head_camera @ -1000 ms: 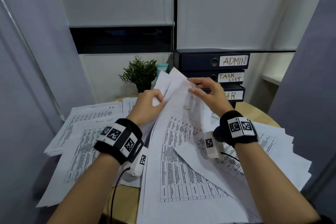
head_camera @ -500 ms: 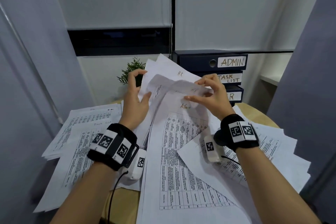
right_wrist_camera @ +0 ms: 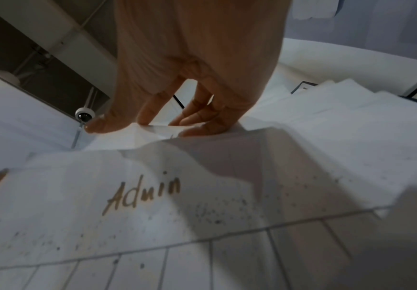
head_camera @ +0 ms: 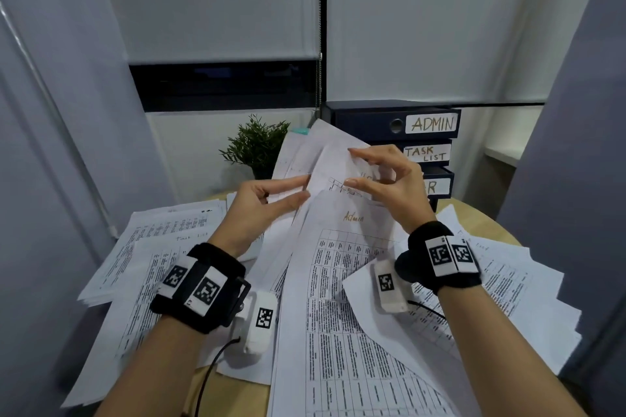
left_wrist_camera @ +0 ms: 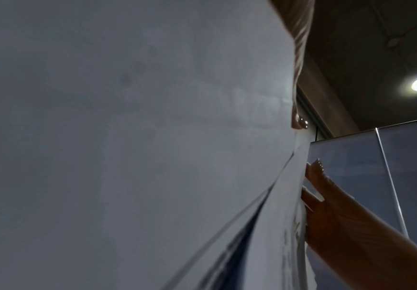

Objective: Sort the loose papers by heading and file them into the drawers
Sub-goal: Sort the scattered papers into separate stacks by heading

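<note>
Loose printed sheets cover the round table (head_camera: 481,217). A sheet headed "Admin" (head_camera: 352,217) (right_wrist_camera: 143,196) lies on top in the middle, its upper end lifted. Behind it stand several raised sheets (head_camera: 318,149). My left hand (head_camera: 303,188) pinches their left edge between thumb and forefinger. My right hand (head_camera: 350,167) (right_wrist_camera: 138,125) holds a bent-over sheet top between forefinger above and thumb below. At the back right stands a dark drawer unit with drawers labelled ADMIN (head_camera: 432,123), TASK LIST (head_camera: 426,153) and a partly hidden one ending in R (head_camera: 437,187), all closed. Paper (left_wrist_camera: 140,137) fills the left wrist view.
A stack headed "Task List" (head_camera: 162,234) lies at the left of the table, and more sheets (head_camera: 521,288) fan out at the right. A small potted plant (head_camera: 255,149) stands behind the raised sheets. Grey partition walls close in on both sides.
My left hand has come down from the upper left edge of the raised sheets to a pinch lower at their middle. The raised sheets have tipped back, and my right hand stays at their top.
</note>
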The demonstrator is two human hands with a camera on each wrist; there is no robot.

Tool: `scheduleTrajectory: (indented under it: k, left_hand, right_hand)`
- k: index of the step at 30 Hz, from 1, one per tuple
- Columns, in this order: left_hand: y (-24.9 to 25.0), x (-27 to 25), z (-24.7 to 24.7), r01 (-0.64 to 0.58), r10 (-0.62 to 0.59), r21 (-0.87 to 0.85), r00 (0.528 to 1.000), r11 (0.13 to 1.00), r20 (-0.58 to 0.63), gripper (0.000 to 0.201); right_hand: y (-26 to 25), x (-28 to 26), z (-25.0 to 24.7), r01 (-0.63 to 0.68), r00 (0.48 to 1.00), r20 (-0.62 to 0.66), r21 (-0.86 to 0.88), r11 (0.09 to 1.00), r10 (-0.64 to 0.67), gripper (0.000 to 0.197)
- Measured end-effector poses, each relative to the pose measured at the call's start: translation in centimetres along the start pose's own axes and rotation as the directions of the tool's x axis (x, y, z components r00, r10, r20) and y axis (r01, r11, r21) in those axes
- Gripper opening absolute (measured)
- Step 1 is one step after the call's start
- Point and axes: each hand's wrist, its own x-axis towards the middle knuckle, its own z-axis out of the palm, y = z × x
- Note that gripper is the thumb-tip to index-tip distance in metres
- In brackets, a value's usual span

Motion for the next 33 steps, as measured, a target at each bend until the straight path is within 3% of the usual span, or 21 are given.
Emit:
scheduleTrajectory:
  k: [7,17,23,27,33]
  left_hand:
    - [-0.5,0.7,0.1,0.001,-0.006,-0.042,0.993,0.999,-0.116,0.015]
    - [-1.2,1.1,0.0,0.045,-0.047,-0.018,0.985,0.999,-0.167,0.012]
    - [-0.9,1.4,0.3,0.028,-0.008,0.127,0.987,0.991,-0.161,0.010]
    - [-0.4,1.3,0.8,-0.016,0.049,0.247,0.991,0.969,-0.126,0.010]
    - [0.1,0.7,1.2,0.003,0.012,0.324,0.999,0.946,-0.044,0.045]
  right_hand:
    - [-0.3,0.0,0.3,0.035,0.999,0.000,0.075,0.997,-0.035,0.036]
    - [1.2,-0.1,1.0,0.001,0.998,-0.063,0.095,0.996,0.005,0.045]
    - [1.1,0.3,1.0,-0.063,0.998,-0.022,0.079,0.995,0.065,0.049]
    - [1.0,0.2,1.4,-0.040,0.999,0.009,-0.008,0.999,0.040,0.056]
    - [0.4,0.4,1.4,-0.047,0.997,0.060,-0.018,0.999,0.048,0.035]
